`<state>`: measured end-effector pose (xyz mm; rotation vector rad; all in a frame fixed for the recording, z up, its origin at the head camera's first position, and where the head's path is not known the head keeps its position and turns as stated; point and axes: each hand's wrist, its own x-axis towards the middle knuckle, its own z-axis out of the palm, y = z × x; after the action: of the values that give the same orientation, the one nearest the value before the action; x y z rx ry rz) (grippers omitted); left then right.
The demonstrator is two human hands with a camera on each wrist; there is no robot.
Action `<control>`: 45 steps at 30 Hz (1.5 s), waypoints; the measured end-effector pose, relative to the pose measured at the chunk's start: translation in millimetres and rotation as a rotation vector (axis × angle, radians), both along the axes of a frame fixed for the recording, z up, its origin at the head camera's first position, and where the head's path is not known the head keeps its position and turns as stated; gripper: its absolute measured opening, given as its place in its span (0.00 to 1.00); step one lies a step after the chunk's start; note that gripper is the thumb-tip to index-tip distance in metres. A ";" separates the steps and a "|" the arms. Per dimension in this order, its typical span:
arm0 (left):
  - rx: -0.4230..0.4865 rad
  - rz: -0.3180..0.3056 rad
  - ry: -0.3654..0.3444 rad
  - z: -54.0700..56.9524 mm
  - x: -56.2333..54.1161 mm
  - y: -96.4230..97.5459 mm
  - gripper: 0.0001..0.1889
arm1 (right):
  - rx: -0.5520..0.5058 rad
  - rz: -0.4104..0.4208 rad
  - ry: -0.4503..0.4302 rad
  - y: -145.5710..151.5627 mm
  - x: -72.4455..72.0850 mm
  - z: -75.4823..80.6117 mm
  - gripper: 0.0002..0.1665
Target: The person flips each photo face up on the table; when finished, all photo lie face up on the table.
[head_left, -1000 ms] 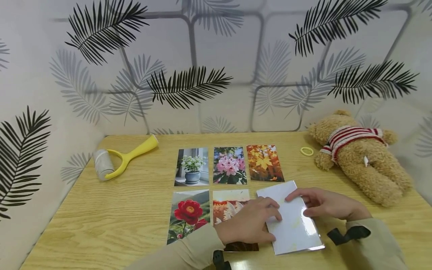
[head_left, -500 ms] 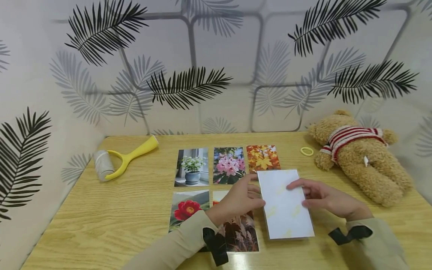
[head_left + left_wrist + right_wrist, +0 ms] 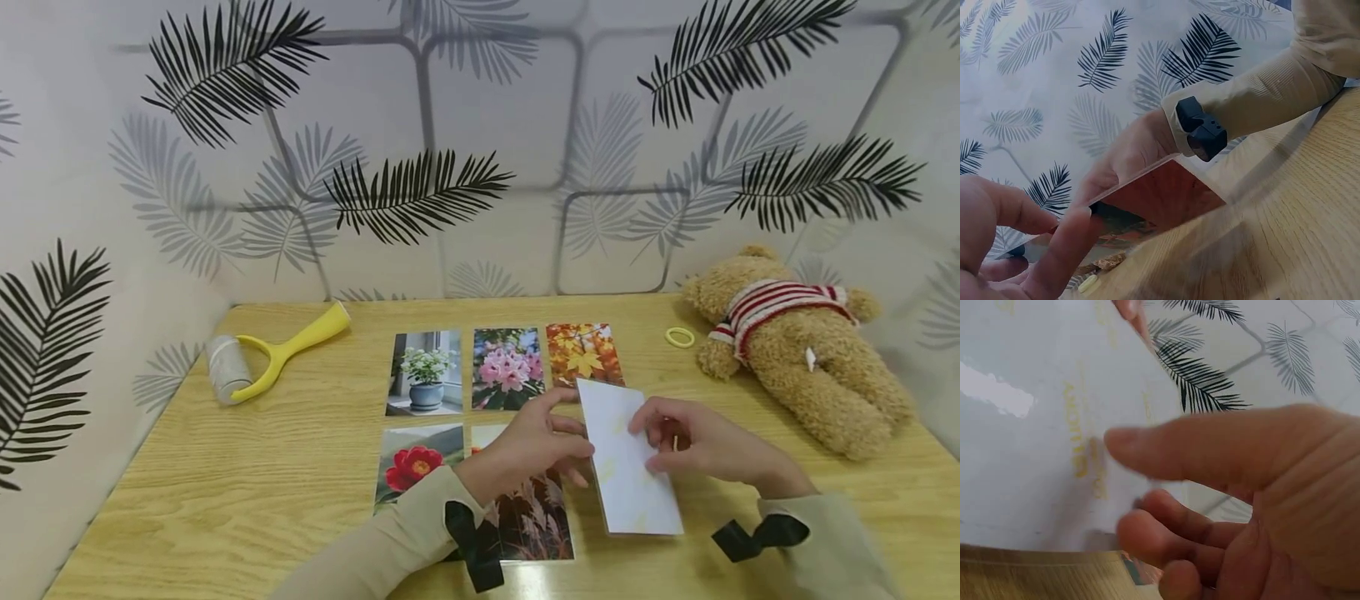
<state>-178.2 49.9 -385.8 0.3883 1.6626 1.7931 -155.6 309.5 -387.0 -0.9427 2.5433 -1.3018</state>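
Observation:
A photo print (image 3: 626, 467) stands tilted over the table, its white back facing me. Yellow lettering runs across that back in the right wrist view, while a reddish, dark picture side shows in the left wrist view. My left hand (image 3: 528, 442) pinches the print's left edge. On the right edge, my right hand (image 3: 705, 442) holds it with thumb and fingers. Left of it lie a red-flower photo (image 3: 412, 467), partly under my left sleeve, and a reed-grass photo (image 3: 536, 517), partly covered by my left hand. Behind the print, an autumn-leaf photo (image 3: 581, 350) is overlapped at its lower part.
A potted-plant photo (image 3: 425, 375) and a pink-flower photo (image 3: 508, 367) lie in the back row. A yellow-handled lint roller (image 3: 288, 346) lies back left. At back right are a yellow ring (image 3: 679, 337) and a teddy bear (image 3: 817, 367) in a striped top.
The print came up off the table and its right side has swung, so it looks narrower. My left hand went from lying on its back to pinching its left edge.

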 end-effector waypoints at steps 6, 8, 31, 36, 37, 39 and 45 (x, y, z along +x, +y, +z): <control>0.007 -0.006 0.001 0.8 3.5 0.6 0.31 | -0.141 0.116 -0.161 -20.0 4.4 2.2 0.10; 0.034 -0.013 -0.009 0.4 5.9 2.2 0.29 | -0.160 0.106 -0.164 -24.6 7.1 3.9 0.09; -0.077 -0.439 0.445 -20.5 11.4 8.0 0.23 | 0.038 -0.014 -0.100 -14.1 18.4 30.7 0.27; -0.212 -0.575 0.720 -23.1 9.9 7.1 0.22 | 0.081 -0.027 -0.142 -2.0 19.1 35.7 0.27; -0.238 -0.606 0.788 -23.3 9.5 7.2 0.23 | 0.101 -0.029 -0.144 0.2 19.0 36.8 0.27; -0.275 -0.665 0.883 -23.3 9.5 7.5 0.23 | 0.146 -0.029 -0.138 4.5 18.9 38.4 0.26; -0.375 -0.730 1.045 -24.7 12.3 8.2 0.22 | 0.283 -0.021 -0.124 13.4 15.3 37.3 0.26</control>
<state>-165.9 58.1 -410.6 1.6901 2.0241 0.6848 -140.3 322.9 -349.7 -0.7553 2.5570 -0.9371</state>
